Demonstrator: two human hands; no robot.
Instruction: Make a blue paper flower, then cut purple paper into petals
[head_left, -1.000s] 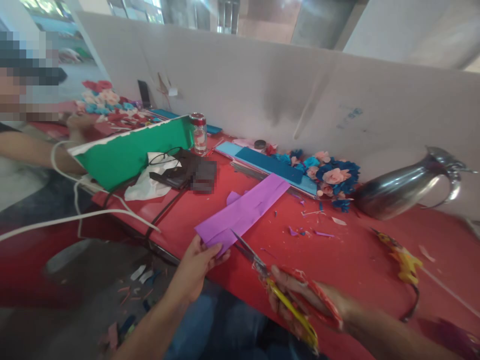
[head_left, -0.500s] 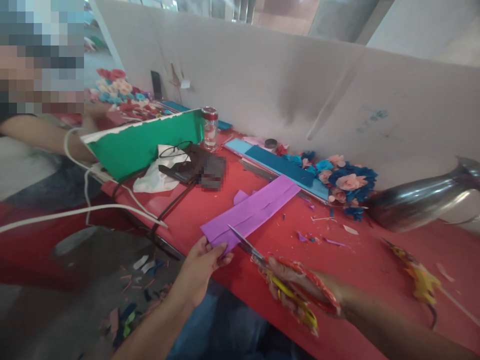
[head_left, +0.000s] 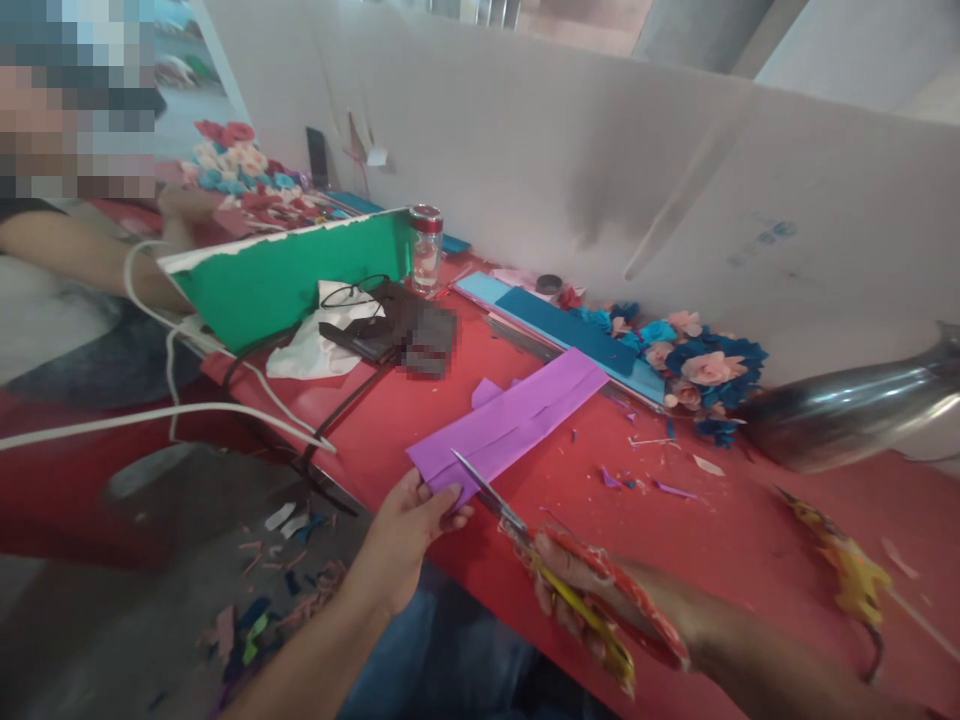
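My left hand (head_left: pixel 416 530) pinches the near end of a folded strip of purple crepe paper (head_left: pixel 517 405), thumb on top and fingers underneath. The strip slants away to the right over the red table, with a slit along its length. In my right hand (head_left: pixel 566 580) is a pair of scissors (head_left: pixel 585 610) with red and yellow handles; the handles look wrapped or frayed. One scissor blade lies over the purple paper near my left thumb; the other is hidden under it. Another purple piece (head_left: pixel 486 392) shows behind the strip.
Blue sheets (head_left: pixel 570 330), paper flowers (head_left: pixel 709 365) and a metal flask (head_left: pixel 847 410) line the back. A yellow glue gun (head_left: pixel 840 560) lies right. A green board (head_left: pixel 300 270), glass bottle (head_left: pixel 427 255) and white cable (head_left: pixel 150 425) are left. Another person's arm (head_left: pixel 82 250) is beyond.
The scissor blades have shifted slightly along the paper, and the handles look a little wider apart. The whole view has moved a little; both hands keep their holds.
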